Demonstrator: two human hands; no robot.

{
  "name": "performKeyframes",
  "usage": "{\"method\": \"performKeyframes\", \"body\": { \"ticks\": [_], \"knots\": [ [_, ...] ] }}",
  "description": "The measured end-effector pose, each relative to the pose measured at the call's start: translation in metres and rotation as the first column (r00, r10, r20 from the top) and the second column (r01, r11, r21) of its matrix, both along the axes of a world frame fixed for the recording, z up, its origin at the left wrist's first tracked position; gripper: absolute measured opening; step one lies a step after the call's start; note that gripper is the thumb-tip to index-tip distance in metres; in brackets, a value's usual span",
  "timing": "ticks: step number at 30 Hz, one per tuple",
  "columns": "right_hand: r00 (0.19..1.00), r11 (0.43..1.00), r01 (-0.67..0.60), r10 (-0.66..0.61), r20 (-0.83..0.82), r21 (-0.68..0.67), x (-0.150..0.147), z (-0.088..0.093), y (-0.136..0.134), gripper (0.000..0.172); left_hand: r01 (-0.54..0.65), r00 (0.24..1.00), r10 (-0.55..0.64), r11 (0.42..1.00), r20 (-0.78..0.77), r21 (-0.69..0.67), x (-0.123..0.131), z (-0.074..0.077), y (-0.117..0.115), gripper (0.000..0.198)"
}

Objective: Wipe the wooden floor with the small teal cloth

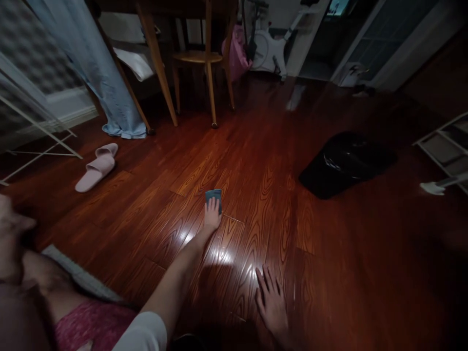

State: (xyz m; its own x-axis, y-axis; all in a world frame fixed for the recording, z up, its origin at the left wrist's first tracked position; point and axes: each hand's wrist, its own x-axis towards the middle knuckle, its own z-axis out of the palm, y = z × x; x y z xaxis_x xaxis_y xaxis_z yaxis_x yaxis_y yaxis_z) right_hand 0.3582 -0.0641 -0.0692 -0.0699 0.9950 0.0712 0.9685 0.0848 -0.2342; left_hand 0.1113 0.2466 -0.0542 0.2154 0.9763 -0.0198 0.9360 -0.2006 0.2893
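Observation:
A small blue-grey folded cloth (pixel 209 196) lies on the dark reddish wood floor (pixel 256 195). My left hand (pixel 212 212) rests flat on top of it, arm stretched forward, fingers extended and a little apart. Part of the cloth is hidden under the palm. Nearer to me, my right hand (pixel 272 303) is palm down with spread fingers, at or just above the bare boards, and nothing is in it. Bright light reflections show on the floor between the two hands.
To the right stands a black bin-like object (pixel 340 165). Pink slippers (pixel 98 168) lie at left, near a white rack (pixel 40 141) and a blue curtain (pixel 95 73). A wooden chair (pixel 199 57) and an exercise bike (pixel 268 51) are farther back. A white shelf (pixel 444 139) borders the right.

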Motion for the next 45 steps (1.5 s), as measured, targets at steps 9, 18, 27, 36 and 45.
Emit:
{"method": "performKeyframes", "body": {
  "ticks": [9,18,27,36,45],
  "knots": [
    [0.999,1.000,-0.016,0.015,0.034,0.019,-0.003,0.011,0.001,0.069,0.607,0.794,-0.608,0.794,0.001,0.034,0.116,-0.008,-0.066,0.075],
    [1.000,0.999,-0.015,0.014,0.024,0.033,-0.001,0.002,0.005,0.064,0.508,0.857,-0.507,0.861,-0.091,-0.017,0.017,0.013,-0.058,0.079],
    [1.000,0.998,0.011,-0.013,0.025,0.068,0.000,-0.006,0.011,0.061,-0.129,0.975,0.124,0.992,-0.183,-0.013,-0.160,0.018,-0.068,0.061],
    [1.000,0.992,0.003,-0.004,0.008,0.122,0.004,-0.018,0.017,0.060,-0.594,0.780,0.609,0.793,-0.146,0.136,-0.240,0.005,-0.146,0.060],
    [0.998,0.989,0.030,-0.022,-0.053,0.144,0.010,-0.031,0.025,0.062,-0.443,0.861,0.464,0.885,-0.208,0.140,-0.173,0.002,-0.182,0.059]
  ]
}}
